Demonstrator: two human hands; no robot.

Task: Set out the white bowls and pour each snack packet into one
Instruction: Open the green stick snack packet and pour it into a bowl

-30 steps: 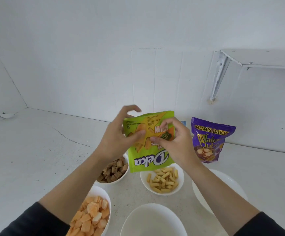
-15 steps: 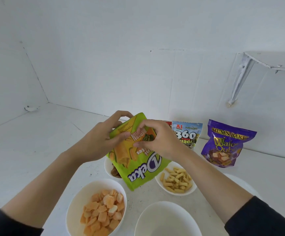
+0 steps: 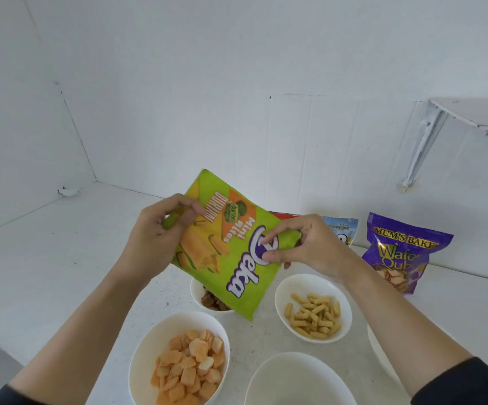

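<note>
A green Deka snack packet is held tilted in the air above the counter. My left hand pinches its left edge and my right hand pinches its right edge. Beneath it stand white bowls: one with orange crackers, one with yellow sticks, one with brown pieces half hidden by the packet, and an empty bowl at the front. A purple wafer packet and a blue-white packet lean against the wall.
Another white bowl shows at the right behind my right forearm. A red packet edge peeks out behind the green one. A white wall shelf with a bracket hangs at the upper right. The white counter runs into the left corner.
The green packet has turned from upside down toward sideways and risen a little. My right hand has shifted to its right edge. The camera has panned left.
</note>
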